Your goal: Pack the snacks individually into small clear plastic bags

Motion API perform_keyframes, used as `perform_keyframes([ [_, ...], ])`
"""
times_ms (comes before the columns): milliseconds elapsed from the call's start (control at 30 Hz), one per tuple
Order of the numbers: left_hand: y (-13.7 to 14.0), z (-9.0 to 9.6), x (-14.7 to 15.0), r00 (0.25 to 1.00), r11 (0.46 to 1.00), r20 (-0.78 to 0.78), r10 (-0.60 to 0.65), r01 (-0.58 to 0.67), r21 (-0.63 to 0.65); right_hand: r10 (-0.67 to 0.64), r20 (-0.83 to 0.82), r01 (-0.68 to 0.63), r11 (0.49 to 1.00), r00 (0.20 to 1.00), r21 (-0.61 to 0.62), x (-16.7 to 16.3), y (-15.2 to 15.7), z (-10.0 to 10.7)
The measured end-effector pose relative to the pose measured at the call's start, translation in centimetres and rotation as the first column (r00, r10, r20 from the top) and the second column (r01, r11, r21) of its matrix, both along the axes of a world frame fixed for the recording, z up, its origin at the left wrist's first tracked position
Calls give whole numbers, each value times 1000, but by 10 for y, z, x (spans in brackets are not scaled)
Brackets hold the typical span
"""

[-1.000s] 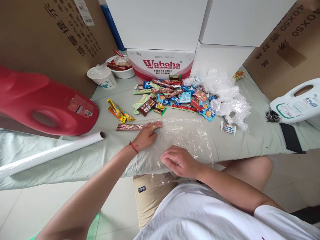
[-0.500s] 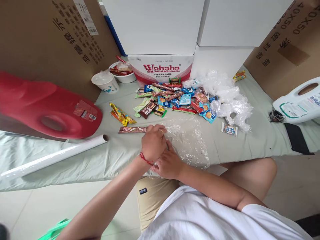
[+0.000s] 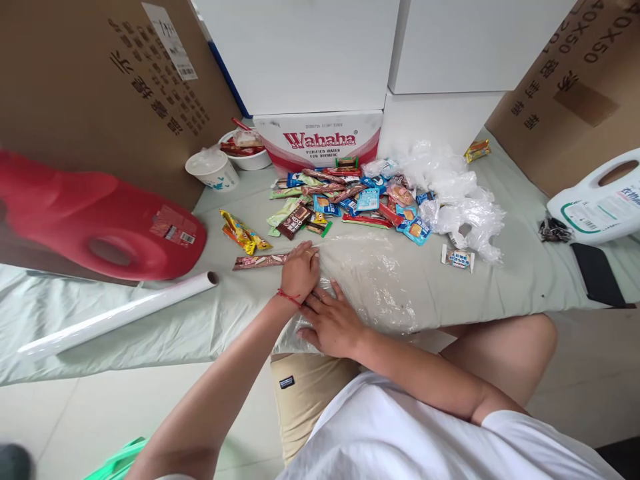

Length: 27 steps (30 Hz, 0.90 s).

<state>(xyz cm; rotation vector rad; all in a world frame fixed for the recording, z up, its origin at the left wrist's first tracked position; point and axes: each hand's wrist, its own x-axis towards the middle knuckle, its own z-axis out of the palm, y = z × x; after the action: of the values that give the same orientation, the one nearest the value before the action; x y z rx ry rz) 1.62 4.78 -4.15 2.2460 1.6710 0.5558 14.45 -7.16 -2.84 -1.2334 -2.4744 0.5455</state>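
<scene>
A sheet of clear plastic film lies wrinkled over the front of the cloth-covered table. My left hand, with a red string at the wrist, rests at the film's left side. Its fingers are drawn together and curled, and whatever is under them is hidden. Flat on the film, fingers spread, is my right hand, its fingertips close against the left hand. A brown stick-shaped snack packet lies just left of my left hand, its right end meeting the hand.
Behind the film is a pile of wrapped snacks, with crumpled clear plastic beside it. A white roll and red jug stand left. A small packet, phone and white jug are right.
My left hand has shifted slightly left and up, uncovering more of my right hand. The right hand's fingers have spread out on the film.
</scene>
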Motion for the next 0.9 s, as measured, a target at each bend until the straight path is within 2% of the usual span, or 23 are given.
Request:
perform_keyframes([
  [100,-3,2,9,998,998,-32,50,-51,-26,-10,4,10,1000,1000,-26,0,-3,4],
  [200,-9,1,23,994,996,-75,79,-82,-39,-36,14,37,997,999,-72,-1,-23,9],
  [267,-13,-1,30,992,997,-108,65,-68,-29,21,22,-18,994,1000,-108,4,-44,13],
  [333,-17,-2,34,988,999,-146,47,-49,-9,155,14,-151,975,988,-160,15,-62,19],
  [400,-19,-3,35,982,999,-185,42,-43,3,314,-71,-321,908,947,-269,35,-65,31],
  [467,-20,-2,36,973,998,-222,58,-60,0,363,-227,-428,797,904,-427,59,-46,51],
  [500,-20,-1,36,969,998,-239,65,-68,-5,312,-288,-421,752,905,-508,69,-28,62],
  [533,-20,0,36,965,997,-255,67,-73,-14,182,-274,-311,764,945,-565,77,-5,73],
  [567,-20,2,36,961,997,-268,63,-72,-24,43,-182,-133,846,982,-517,83,21,83],
  [600,-20,3,35,960,997,-276,54,-65,-33,-67,-53,43,925,996,-377,84,50,90],
  [633,-20,4,35,959,998,-279,46,-59,-38,-133,109,153,968,985,-201,83,79,95],
  [667,-20,5,34,960,998,-278,41,-55,-41,-213,272,233,971,938,-44,78,107,96],
  [700,-20,5,34,961,998,-274,39,-53,-42,-257,319,269,963,912,8,72,133,95],
  [800,-21,5,32,967,998,-251,43,-55,-40,-343,453,320,939,823,129,48,192,79],
  [900,-21,3,32,972,998,-230,46,-56,-39,-398,525,353,916,753,188,34,221,66],
])
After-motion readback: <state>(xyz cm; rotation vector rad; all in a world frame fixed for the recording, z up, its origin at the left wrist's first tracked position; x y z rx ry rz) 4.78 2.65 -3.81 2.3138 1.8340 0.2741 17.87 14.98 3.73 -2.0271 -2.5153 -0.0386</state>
